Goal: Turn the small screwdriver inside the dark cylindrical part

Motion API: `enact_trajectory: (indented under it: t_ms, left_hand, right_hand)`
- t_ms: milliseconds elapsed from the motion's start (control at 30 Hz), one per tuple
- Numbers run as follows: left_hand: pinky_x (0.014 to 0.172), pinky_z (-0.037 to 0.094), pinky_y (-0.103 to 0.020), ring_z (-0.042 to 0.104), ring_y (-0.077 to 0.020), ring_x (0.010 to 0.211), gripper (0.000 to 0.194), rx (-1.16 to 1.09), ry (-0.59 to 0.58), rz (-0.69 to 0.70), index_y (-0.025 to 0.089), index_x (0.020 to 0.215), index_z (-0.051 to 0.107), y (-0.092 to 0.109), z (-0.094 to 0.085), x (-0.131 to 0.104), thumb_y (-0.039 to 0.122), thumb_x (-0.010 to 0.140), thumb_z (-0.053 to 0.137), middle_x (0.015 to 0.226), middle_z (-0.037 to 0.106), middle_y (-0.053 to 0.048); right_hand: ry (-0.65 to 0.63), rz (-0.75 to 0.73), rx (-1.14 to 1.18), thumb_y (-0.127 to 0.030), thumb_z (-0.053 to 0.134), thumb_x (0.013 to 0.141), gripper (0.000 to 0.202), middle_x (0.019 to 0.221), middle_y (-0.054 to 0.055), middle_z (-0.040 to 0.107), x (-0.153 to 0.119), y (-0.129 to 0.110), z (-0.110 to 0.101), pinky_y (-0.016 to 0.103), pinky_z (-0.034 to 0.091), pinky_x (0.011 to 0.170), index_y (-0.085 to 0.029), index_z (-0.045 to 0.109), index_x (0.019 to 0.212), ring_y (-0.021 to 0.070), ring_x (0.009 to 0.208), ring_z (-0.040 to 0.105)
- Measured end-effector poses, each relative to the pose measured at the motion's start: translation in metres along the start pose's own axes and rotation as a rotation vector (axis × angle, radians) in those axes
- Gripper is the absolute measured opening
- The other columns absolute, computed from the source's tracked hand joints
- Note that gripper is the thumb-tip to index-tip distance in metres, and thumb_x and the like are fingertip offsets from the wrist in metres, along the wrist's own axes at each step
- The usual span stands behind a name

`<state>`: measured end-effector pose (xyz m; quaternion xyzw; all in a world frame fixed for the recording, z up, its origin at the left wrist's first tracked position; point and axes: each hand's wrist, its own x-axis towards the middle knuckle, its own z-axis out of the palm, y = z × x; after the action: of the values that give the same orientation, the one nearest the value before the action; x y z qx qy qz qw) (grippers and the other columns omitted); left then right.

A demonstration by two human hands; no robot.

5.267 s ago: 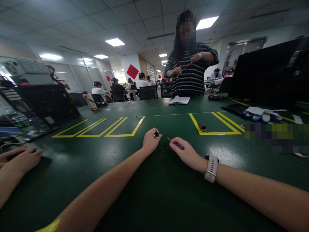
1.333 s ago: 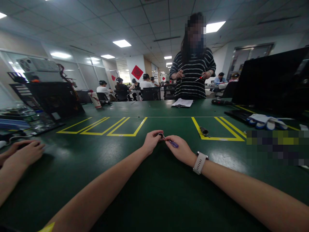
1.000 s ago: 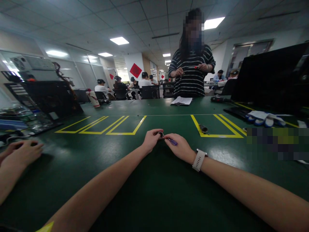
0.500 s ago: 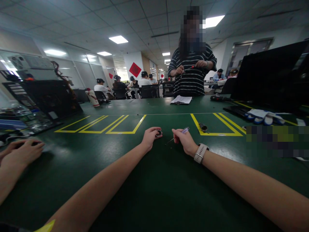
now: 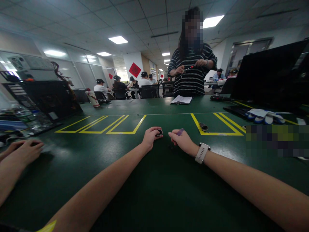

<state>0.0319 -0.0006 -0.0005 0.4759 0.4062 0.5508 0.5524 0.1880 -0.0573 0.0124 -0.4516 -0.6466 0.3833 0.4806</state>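
My left hand (image 5: 150,136) is closed around a short metal tube fitting (image 5: 159,132), whose round open end faces me, just above the green table (image 5: 149,187). A little to the right, my right hand (image 5: 180,138) grips a screwdriver by its clear purplish handle (image 5: 180,131). Its thin shaft is hard to make out against the dark tabletop. A gap separates the screwdriver hand from the fitting. Another metal tube piece (image 5: 203,127) lies on its side inside the yellow-taped outline (image 5: 222,133) to the right.
A co-worker's hands (image 5: 26,151) rest at the left edge. Across the table a person (image 5: 190,74) in a striped shirt holds a red-handled tool. A clipboard (image 5: 181,99), a power drill (image 5: 220,98), gloves (image 5: 264,116) and a dark monitor (image 5: 272,74) stand or lie beyond my hands.
My right hand has shifted slightly left toward the fitting and turned, so the screwdriver handle now points more upright. My left hand stays almost in place with the fitting.
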Motion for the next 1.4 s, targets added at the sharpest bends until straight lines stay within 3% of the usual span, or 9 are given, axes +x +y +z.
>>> enact_trajectory:
  t_ms: [167,333,467,767,1400]
  left_hand:
    - [0.063,0.055,-0.030,0.061,-0.0179,0.073,0.022,-0.043,-0.008,-0.006,0.009,0.071,0.062,0.001,0.000,0.001,0.002,0.058,0.047,0.072,0.061,-0.008]
    - [0.063,0.055,-0.031,0.062,-0.0184,0.073,0.021,-0.073,-0.017,0.005,0.009,0.070,0.062,0.001,-0.002,0.001,0.005,0.059,0.044,0.074,0.061,-0.008]
    - [0.064,0.055,-0.032,0.061,-0.0189,0.075,0.021,-0.069,-0.032,0.019,0.009,0.073,0.062,-0.001,-0.004,0.002,0.006,0.060,0.045,0.077,0.061,-0.009]
    - [0.065,0.054,-0.033,0.061,-0.0194,0.075,0.021,-0.037,-0.062,0.036,0.009,0.073,0.062,-0.001,-0.004,0.001,0.008,0.059,0.047,0.075,0.062,-0.009]
    - [0.064,0.051,-0.028,0.062,-0.0149,0.065,0.017,0.087,-0.035,0.030,0.011,0.072,0.062,0.003,0.003,-0.006,0.006,0.057,0.056,0.066,0.064,-0.004]
  right_hand:
    - [0.020,-0.049,-0.158,-0.036,0.048,0.080,0.033,0.045,-0.005,0.043,-0.003,-0.003,0.004,0.025,0.031,0.048,-0.019,0.048,0.052,0.0105,0.044,0.042]
    - [0.053,-0.031,-0.079,-0.039,0.042,0.083,0.034,0.050,-0.003,0.048,-0.006,0.004,0.004,0.026,0.037,0.054,-0.019,0.049,0.056,0.0119,0.051,0.047]
    - [0.078,-0.114,-0.031,-0.040,0.046,0.082,0.032,0.057,-0.002,0.053,-0.007,0.004,0.002,0.027,0.039,0.061,-0.019,0.053,0.059,0.0128,0.058,0.050]
    - [-0.047,-0.123,0.087,-0.037,0.054,0.079,0.022,0.080,0.002,0.062,-0.008,0.001,0.004,0.030,0.042,0.071,-0.018,0.064,0.079,0.0161,0.076,0.056]
    - [-0.117,-0.177,-0.094,-0.031,0.053,0.080,0.022,0.096,0.005,0.065,-0.007,0.006,0.007,0.036,0.043,0.081,-0.020,0.065,0.094,0.0187,0.088,0.058]
